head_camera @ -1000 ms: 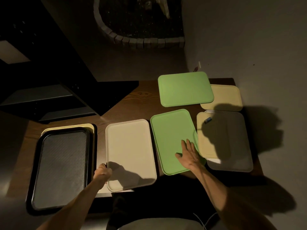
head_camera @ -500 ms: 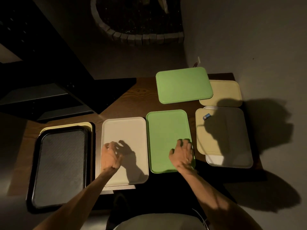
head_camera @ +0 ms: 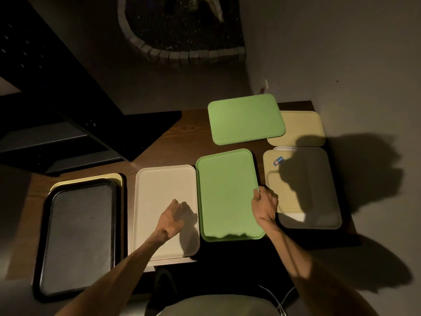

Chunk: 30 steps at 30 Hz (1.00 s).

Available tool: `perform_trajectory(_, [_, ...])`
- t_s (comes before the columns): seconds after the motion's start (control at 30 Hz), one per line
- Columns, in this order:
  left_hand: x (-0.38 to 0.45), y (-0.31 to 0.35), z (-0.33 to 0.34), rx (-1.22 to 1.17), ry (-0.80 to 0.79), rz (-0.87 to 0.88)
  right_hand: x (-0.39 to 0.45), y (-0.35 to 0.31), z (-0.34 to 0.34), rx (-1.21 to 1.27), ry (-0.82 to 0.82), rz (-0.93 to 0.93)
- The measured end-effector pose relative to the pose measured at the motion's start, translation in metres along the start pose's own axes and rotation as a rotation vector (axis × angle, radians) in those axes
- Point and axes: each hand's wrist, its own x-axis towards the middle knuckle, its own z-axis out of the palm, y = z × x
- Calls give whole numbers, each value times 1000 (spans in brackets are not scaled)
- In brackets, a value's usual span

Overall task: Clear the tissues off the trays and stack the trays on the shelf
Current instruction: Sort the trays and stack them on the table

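Several trays lie on the wooden table (head_camera: 177, 142). My right hand (head_camera: 264, 206) grips the right edge of the near green tray (head_camera: 225, 190), with the thumb on its rim. To its left, my left hand (head_camera: 170, 220) hovers over the white tray (head_camera: 164, 190), fingers loosely curled and holding nothing. A black tray (head_camera: 77, 238) lies at the far left on a yellow tray (head_camera: 86, 179). A second green tray (head_camera: 245, 119) lies further back. I see no tissues on any tray.
At the right, a yellow tray (head_camera: 284, 195) carrying a small blue object (head_camera: 278, 160) sits on a grey tray (head_camera: 319, 215). Another yellow tray (head_camera: 303, 126) lies behind it. A dark shelf (head_camera: 57, 142) stands at the left. A wall runs along the right.
My left hand let go of the white tray's near left corner and moved right over it. My right hand slid from the green tray's surface to its right edge; that tray now lies straighter.
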Motion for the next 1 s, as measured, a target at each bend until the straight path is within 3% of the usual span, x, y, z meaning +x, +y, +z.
perform_trajectory(0.1, [-2,6,-3,-70,-40,-68,0,-14,-16,18,94,-114])
perform_trajectory(0.2, [5,8,-8,-111,-15,-74,12,-25,-34,148,108,-81])
perform_trajectory(0.3, [9,14,-18,-360,42,-90,20,-35,-46,293,23,-23])
perform_trajectory(0.47, [3,27,-44,-680,47,-107,-4,-69,-36,348,-62,-105])
perform_trajectory(0.63, [2,-10,-68,-611,179,-195,-39,-88,-2,347,-298,-75])
perform_trajectory(0.77, [-5,-51,-78,-443,315,-253,-62,-96,24,100,-504,-135])
perform_trajectory(1.0, [-14,-86,-75,-165,440,-303,-86,-114,47,-253,-630,-297])
